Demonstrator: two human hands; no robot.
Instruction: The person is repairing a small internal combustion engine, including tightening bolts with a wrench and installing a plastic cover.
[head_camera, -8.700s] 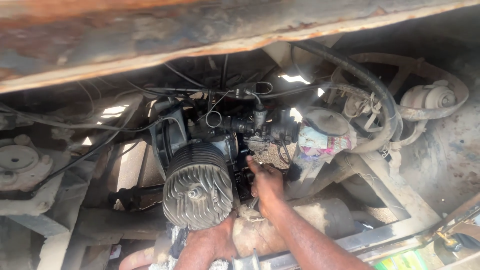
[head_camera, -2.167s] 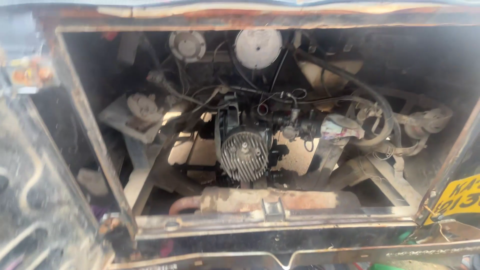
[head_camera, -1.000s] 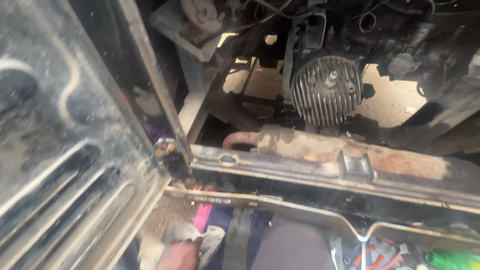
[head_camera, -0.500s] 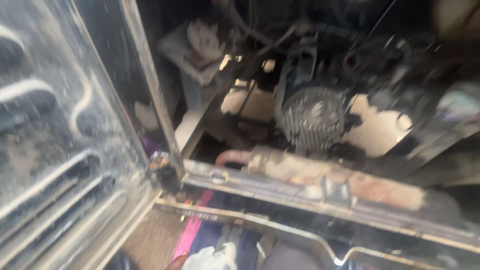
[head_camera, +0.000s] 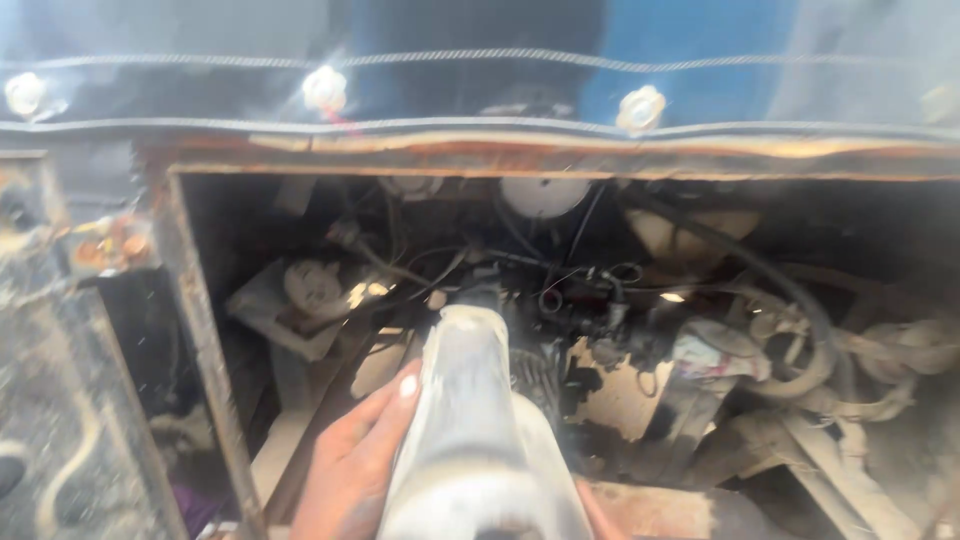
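A dusty whitish plastic bottle is held low in the middle of the view, its narrow neck pointed into the open engine compartment toward the dark engine just behind it. The left hand is wrapped around the bottle's left side, thumb laid up along it, while only a sliver of the right hand is seen at the bottle's lower right edge, so its grip cannot be told. A thick black hose is seen curving across the compartment's right half, and 3 pale round fasteners are set along the panel above its rusty top edge.
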